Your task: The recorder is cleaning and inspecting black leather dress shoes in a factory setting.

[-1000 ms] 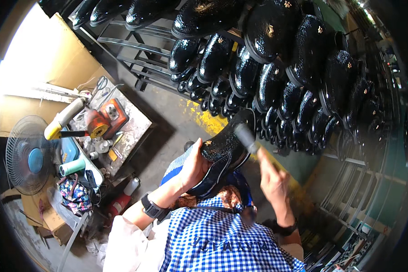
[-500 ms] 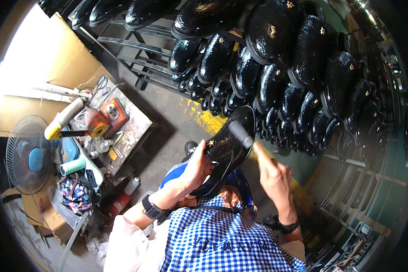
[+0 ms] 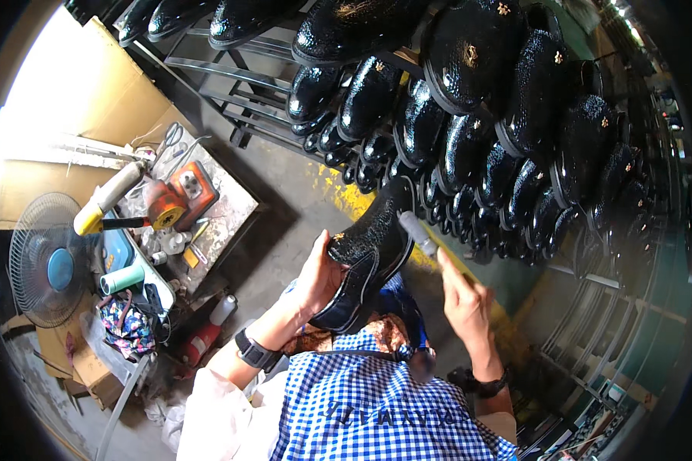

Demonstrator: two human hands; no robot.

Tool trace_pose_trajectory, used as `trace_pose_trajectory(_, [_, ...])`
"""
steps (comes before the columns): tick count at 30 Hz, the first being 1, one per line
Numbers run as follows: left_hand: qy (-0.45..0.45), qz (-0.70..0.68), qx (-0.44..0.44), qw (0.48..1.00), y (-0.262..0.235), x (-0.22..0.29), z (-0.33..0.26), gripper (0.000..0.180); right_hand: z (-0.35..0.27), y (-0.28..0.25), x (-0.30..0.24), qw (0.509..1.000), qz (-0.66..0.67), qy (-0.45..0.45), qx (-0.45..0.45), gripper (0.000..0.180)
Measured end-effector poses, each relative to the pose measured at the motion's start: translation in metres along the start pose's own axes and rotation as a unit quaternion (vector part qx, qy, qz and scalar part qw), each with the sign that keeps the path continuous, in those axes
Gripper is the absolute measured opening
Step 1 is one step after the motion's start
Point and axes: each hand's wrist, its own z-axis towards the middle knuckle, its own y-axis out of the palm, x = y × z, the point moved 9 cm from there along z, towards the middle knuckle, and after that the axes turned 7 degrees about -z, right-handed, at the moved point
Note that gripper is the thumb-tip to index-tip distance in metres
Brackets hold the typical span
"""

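My left hand (image 3: pixel 319 273) is wrapped around the side of a glossy black shoe (image 3: pixel 373 238) with a small gold ornament, holding it tilted above my lap. The shoe's opening and its light edge line face my body. In my right hand (image 3: pixel 467 303) is a short grey cylindrical tool (image 3: pixel 417 233). Its tip lies at the right edge of the shoe's front part; I cannot tell whether the two touch. Motion blurs the tool, so its exact kind is unclear.
Many similar black shoes (image 3: pixel 469 61) fill a metal rack (image 3: pixel 231 77) ahead. A worktable (image 3: pixel 231 207) at the left bears an orange tool (image 3: pixel 196 188) and scissors (image 3: pixel 174 136). Beside it are a fan (image 3: pixel 46 269), a green cup (image 3: pixel 123 278) and a floral bag (image 3: pixel 124 326).
The shoe has turned and shifted slightly left and down with my left hand. The grey tool has moved a little right, from over the shoe's upper to its right edge.
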Motion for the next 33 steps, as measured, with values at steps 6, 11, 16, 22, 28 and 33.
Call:
trace_pose_trajectory(6, [0.011,0.020,0.024,0.999,-0.002,0.003,0.000,0.051,-0.019,0.011,0.000,0.999,-0.014,0.014,-0.027,0.040])
trace_pose_trajectory(11, [-0.018,-0.024,-0.018,0.999,0.004,-0.001,0.004,0.049,-0.029,0.018,-0.022,0.997,0.010,-0.045,-0.062,0.034])
trace_pose_trajectory(16, [-0.049,-0.038,-0.017,0.998,-0.001,-0.007,0.008,0.053,-0.012,-0.002,0.044,0.991,-0.051,0.106,0.062,0.039])
trace_pose_trajectory(22, [-0.049,-0.037,-0.025,0.998,0.000,-0.005,0.011,0.057,-0.004,-0.012,0.019,0.998,-0.017,0.036,0.058,0.035])
trace_pose_trajectory(28, [-0.065,-0.043,-0.066,0.995,0.011,-0.004,0.005,0.057,-0.016,0.010,-0.017,0.998,-0.034,-0.026,-0.040,0.037])
trace_pose_trajectory(33, [-0.032,0.003,-0.025,0.999,0.009,-0.002,0.003,0.058,-0.014,0.012,0.012,0.997,-0.030,0.044,0.049,0.031])
